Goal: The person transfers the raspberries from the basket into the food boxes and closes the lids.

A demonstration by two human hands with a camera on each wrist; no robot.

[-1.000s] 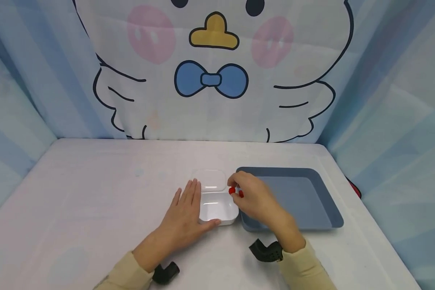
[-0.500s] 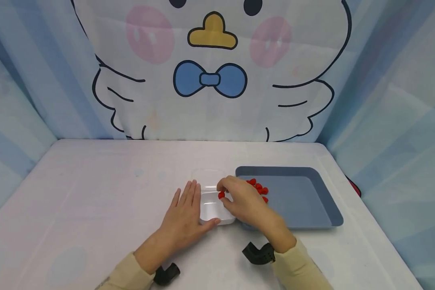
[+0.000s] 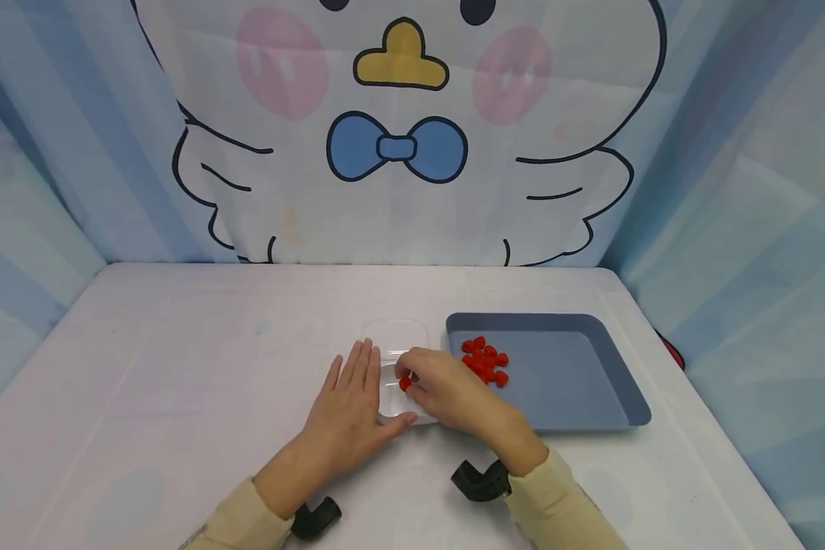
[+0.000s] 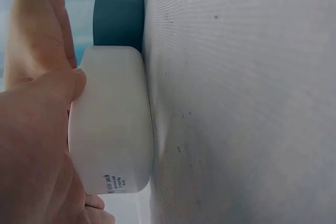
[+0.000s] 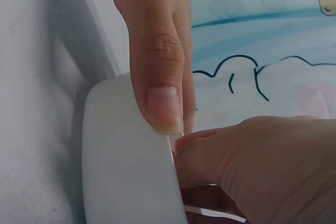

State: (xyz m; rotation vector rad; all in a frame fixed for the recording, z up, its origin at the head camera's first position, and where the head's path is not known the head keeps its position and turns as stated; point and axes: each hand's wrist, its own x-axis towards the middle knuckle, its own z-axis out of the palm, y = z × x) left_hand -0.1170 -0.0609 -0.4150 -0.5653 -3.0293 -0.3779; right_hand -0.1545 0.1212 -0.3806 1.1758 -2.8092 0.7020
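Pale blue drapes and a big cartoon bird banner point(image 3: 399, 130) with a blue bow tie hang behind a white cloth-covered bench point(image 3: 179, 382). At the middle of the bench the right hand point(image 3: 447, 393) is curled, its fingertips pinching a small red bead-like piece point(image 3: 405, 383) just over the open small white rounded plastic box point(image 3: 393, 397). Whether the piece touches the box floor cannot be told. At nine o'clock from the box, the left hand point(image 3: 351, 409) lies flat with straight fingers along the box's side, its thumb pressed to the near wall; the left wrist view shows that thumb against the box's white side point(image 4: 113, 124), and the right wrist view shows a fingertip on its rim point(image 5: 126, 150). At twelve o'clock from the box, touching it, lies its clear lid point(image 3: 395, 336). At three o'clock, just beside the box, sits a grey-blue rectangular plastic tray point(image 3: 577, 382), holding a cluster of small red pieces point(image 3: 484, 360) in its far left corner. Both sleeves are cream, and a black camera mount point(image 3: 477, 481) shows at each wrist.
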